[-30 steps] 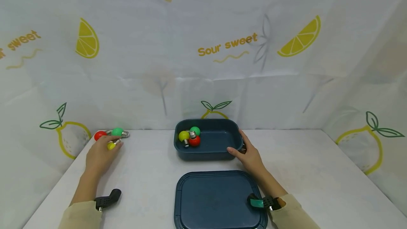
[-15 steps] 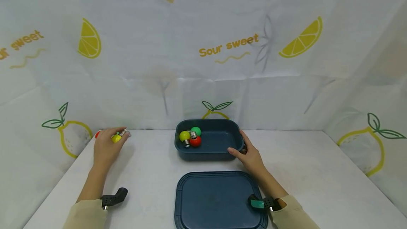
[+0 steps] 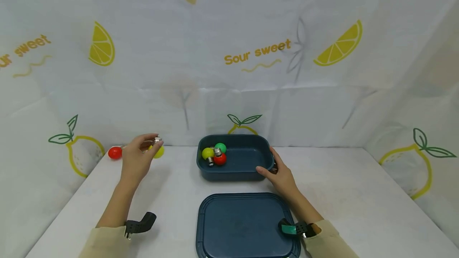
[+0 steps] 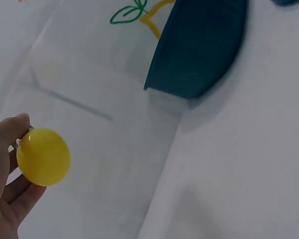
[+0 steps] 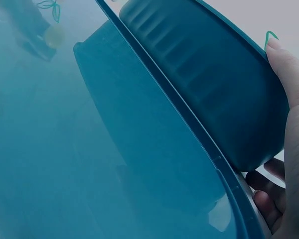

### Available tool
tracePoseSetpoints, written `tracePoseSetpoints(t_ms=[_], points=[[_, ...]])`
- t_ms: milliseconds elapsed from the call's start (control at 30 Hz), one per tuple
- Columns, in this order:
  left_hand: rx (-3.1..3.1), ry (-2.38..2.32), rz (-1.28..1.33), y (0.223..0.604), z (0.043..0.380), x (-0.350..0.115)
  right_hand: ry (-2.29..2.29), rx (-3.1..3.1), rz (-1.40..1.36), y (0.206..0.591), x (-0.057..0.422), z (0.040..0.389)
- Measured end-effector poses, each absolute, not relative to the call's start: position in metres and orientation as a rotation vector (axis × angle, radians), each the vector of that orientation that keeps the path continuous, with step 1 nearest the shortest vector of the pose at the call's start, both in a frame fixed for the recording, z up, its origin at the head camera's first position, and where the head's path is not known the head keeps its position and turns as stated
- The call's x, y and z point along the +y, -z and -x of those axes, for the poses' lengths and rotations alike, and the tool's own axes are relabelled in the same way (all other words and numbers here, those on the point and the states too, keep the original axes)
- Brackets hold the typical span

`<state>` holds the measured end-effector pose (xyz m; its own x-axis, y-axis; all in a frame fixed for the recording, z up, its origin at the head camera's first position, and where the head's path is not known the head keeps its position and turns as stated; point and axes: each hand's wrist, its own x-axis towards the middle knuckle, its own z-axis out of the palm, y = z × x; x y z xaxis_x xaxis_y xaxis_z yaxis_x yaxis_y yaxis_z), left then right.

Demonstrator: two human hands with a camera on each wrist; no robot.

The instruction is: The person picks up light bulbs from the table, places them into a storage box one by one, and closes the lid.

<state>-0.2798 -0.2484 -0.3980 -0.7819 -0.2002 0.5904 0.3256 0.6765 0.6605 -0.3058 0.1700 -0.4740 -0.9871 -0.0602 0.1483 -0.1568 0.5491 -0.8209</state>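
Observation:
My left hand (image 3: 135, 161) pinches a yellow light bulb (image 3: 159, 152) by its silver screw base, raised over the far left of the table. In the left wrist view the round yellow bulb (image 4: 44, 157) hangs from my fingers and thumb. A dark blue box (image 3: 233, 176) stands at the back middle. My right hand (image 3: 284, 176) grips its right end, thumb at the near rim and fingers beyond. Inside its left part lie a yellow bulb (image 3: 206, 153), a green bulb (image 3: 221, 147) and a red bulb (image 3: 220, 159). Another red bulb (image 3: 115, 153) lies at the far left corner, partly behind my hand.
A dark blue lid (image 3: 247, 226) lies flat on the white table (image 3: 168, 210), in front of the box and under my right wrist. A white printed sheet (image 3: 150, 102) hangs along the table's back and sides.
My left hand has picked up the yellow bulb from the far left corner and carried it right and upward. The green bulb there is now hidden. My right hand stays on the box.

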Motion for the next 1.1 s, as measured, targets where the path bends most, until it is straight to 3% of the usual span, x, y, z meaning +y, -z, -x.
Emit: tracePoseSetpoints(t_ms=[367, 1100], points=[[-2.273, 1.110, 0.332, 0.387, 0.286, -0.200, -1.431, -2.669, -0.208, 0.477, 0.170, 0.307], [-2.278, 1.315, 0.382, 0.381, 0.314, -0.121, -1.407, -2.675, -0.207, 0.477, 0.171, 0.307]])
